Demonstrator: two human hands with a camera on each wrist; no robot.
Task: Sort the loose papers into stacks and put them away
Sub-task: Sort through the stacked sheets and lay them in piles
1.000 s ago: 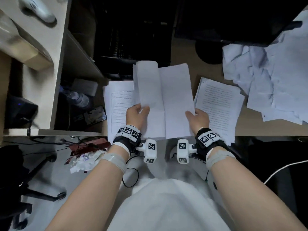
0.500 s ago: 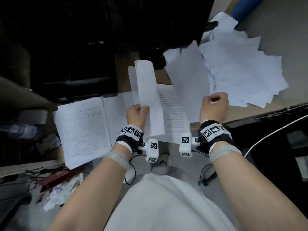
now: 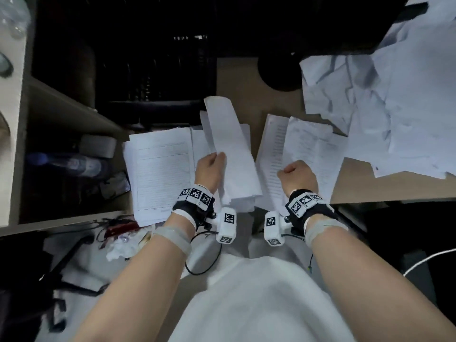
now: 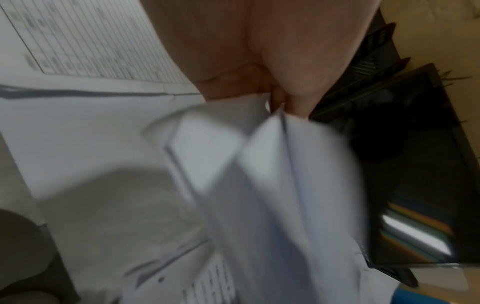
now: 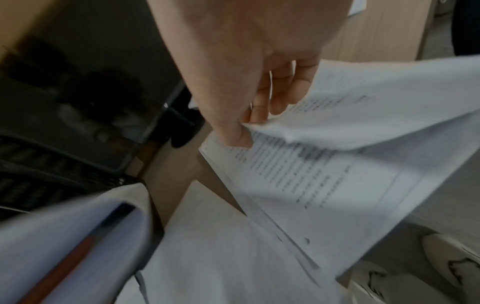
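Your left hand (image 3: pixel 209 169) pinches a bent bundle of blank sheets (image 3: pixel 230 149), thumb on top, fingers under; the bundle stands up off the desk (image 3: pixel 237 80) and leans away from you, between the two flat stacks. Your right hand (image 3: pixel 297 175) has fingers curled w/ thumb & forefinger nipping the near-left corner of a printed sheet (image 3: pixel 308 146), which lies tilted over the right stack of printed pages (image 3: pixel 271 154). The left stack (image 3: pixel 160 174), a ruled form on top, sits just beside your left wrist, partly overhanging the desk edge. A loose crumpled pile (image 3: pixel 385 99) covers the desk's far right, well apart from both hands. Right wrist cam shows what the head cam can't: the pinch itself (image 5: pixel 244 127), the sheet's corner lifted clear of the page below, other fingers (image 5: pixel 283 98) hanging loosely curled behind it. Left wrist cam is blurred, but shows the bundle's edge (image 4: pixel 280 123) clamped at the thumb tip and the ruled form (image 4: pixel 85 41) underneath. Only the head cam shows the shelf unit (image 3: pixel 22 134) at left w/ a bottle (image 3: pixel 74 166) lying in it.
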